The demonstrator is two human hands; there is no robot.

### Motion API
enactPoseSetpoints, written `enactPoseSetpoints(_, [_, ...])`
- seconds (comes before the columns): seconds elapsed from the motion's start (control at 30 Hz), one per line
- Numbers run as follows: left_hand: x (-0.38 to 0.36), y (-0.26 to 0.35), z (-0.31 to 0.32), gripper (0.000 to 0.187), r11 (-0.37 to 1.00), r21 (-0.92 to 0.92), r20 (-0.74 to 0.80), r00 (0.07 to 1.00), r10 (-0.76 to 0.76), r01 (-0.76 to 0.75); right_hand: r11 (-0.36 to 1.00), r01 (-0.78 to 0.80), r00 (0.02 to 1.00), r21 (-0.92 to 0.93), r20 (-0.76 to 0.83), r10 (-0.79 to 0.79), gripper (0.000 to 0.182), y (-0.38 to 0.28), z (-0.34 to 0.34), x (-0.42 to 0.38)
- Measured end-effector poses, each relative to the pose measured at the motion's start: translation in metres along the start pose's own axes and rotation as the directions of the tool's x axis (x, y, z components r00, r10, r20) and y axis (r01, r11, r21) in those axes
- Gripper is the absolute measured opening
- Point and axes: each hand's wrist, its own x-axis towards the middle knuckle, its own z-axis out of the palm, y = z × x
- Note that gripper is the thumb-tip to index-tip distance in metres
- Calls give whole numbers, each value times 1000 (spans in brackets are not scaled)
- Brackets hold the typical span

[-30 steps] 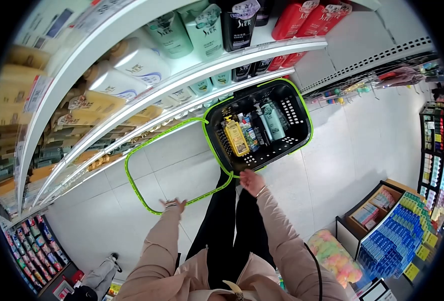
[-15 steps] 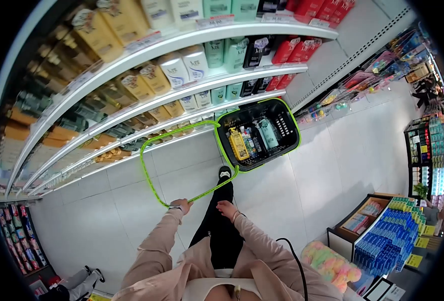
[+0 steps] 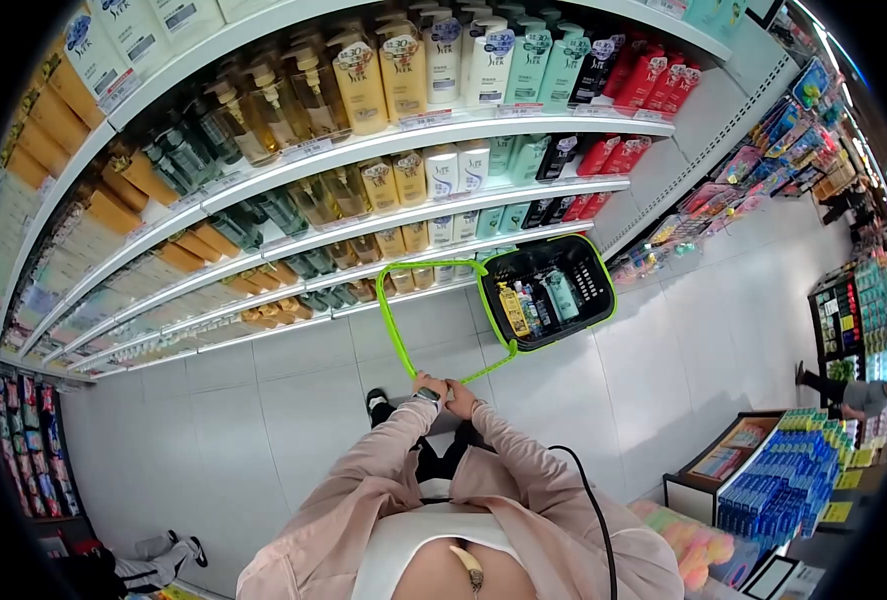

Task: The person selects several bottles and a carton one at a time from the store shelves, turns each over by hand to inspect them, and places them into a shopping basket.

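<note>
Bottle-lined shelves (image 3: 583, 122), pale tiled floor (image 3: 223, 440), green handle (image 3: 391, 325) in my grip

My left fingers (image 3: 427, 381) are curled closed around the handle, near its corner. My right fingers (image 3: 459, 396) are bunched up against them; I cannot tell whether they grip the bar too. The black basket (image 3: 588, 275) is just in front of the lowest shelf, ahead and to my right, its handle reaching out toward me. Inside, a yellow bottle (image 3: 512, 308) and a pale green bottle (image 3: 561, 295) flank smaller items.
</note>
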Motion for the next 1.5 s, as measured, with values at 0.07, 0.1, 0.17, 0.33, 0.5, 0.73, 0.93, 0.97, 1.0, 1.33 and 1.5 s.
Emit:
enactPoseSetpoints(0.07, [0, -15, 13, 20, 999, -17, 24, 999, 32, -32, 1000, 17, 999, 1, -52, -16, 67, 2, 23, 7])
enactPoseSetpoints(0.1, [-3, -20, 11, 20, 999, -19, 23, 999, 44, -44, 1000, 7, 998, -2, -59, -7, 67, -7, 30, 10])
enactPoseSetpoints(0.17, [-13, -38, 2, 22, 996, 3, 26, 996, 87, -88, 995, -98, 992, -28, -79, 95, 64, -32, 44, 18])
enactPoseSetpoints(0.33, [-14, -106, 35, 18, 956, 54, -295, 910, 290, -287, 934, -230, 940, -273, -312, 140, 32, -50, 95, 52])
enactPoseSetpoints(0.5, [-30, -149, 37, 20, 931, 73, -247, 898, 364, -357, 923, -309, 919, -228, -322, 228, 30, -93, 117, 62])
enactPoseSetpoints(0.73, [-58, -180, 60, 26, 960, 9, -4, 960, 279, -279, 902, -294, 956, -316, -101, 276, 33, -101, 146, 66])
enactPoseSetpoints(0.93, [-69, -215, 56, 22, 968, 14, 1, 968, 250, -250, 928, -138, 947, -345, 229, 226, 40, -121, 151, 109])
enactPoseSetpoints(0.97, [-71, -221, 53, 22, 970, 21, 10, 971, 240, -241, 937, -108, 939, -333, 276, 207, 40, -124, 153, 113])
enactPoseSetpoints(1.0, [-73, -225, 46, 21, 977, 39, 26, 977, 210, -211, 942, -81, 927, -325, 323, 191, 41, -121, 155, 116])
enactPoseSetpoints(1.33, [-96, -295, 67, 24, 965, 229, 215, 960, -180, 130, 995, 7, 888, -104, 458, 42, 51, -149, 144, 140])
enactPoseSetpoints(1.5, [-123, -332, 93, 28, 927, 249, 274, 898, -345, 280, 993, -91, 867, -73, 485, 115, 48, -150, 109, 126])
